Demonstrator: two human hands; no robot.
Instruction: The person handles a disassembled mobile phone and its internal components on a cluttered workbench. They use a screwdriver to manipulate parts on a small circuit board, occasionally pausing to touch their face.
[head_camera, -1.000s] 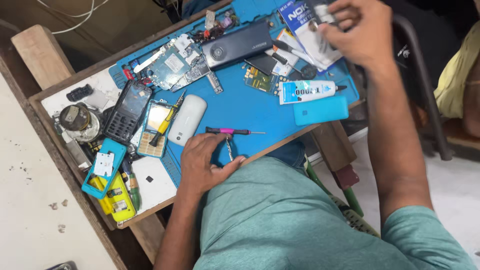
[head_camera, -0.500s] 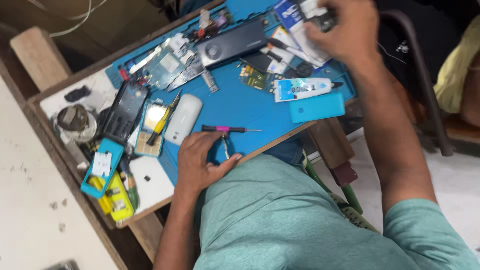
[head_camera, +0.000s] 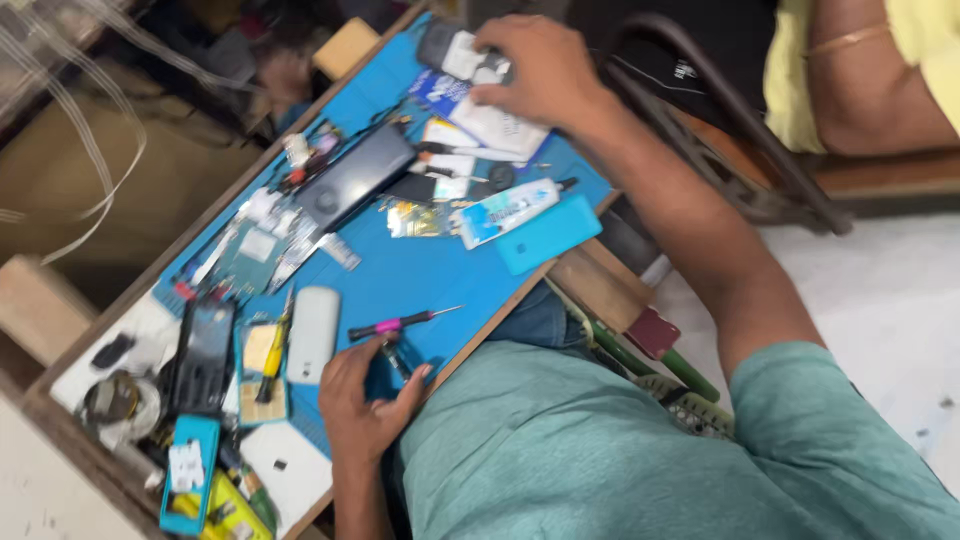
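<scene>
My left hand (head_camera: 360, 400) rests on the near edge of the blue work mat (head_camera: 420, 285), fingers curled around a small dark tool (head_camera: 395, 358). Just beyond it lies a pink-handled screwdriver (head_camera: 400, 322). My right hand (head_camera: 535, 65) reaches to the far corner of the mat, fingers spread over a white and blue packet (head_camera: 480, 110) and a small dark object (head_camera: 460, 55); whether it grips either is unclear. A glue tube (head_camera: 505, 212) and a blue rectangular cover (head_camera: 548, 234) lie between the hands.
A dark phone (head_camera: 355, 180), circuit boards (head_camera: 255, 245), a white phone shell (head_camera: 313, 335), a black keypad phone (head_camera: 205, 355) and blue and yellow parts (head_camera: 195, 470) crowd the mat. A wooden block (head_camera: 600, 285) juts from the bench. Another person in yellow (head_camera: 880, 70) sits at the far right.
The view has shifted and tilted. My right hand has come down from the packet's upper edge onto the far corner of the mat. My left hand stays by the screwdriver.
</scene>
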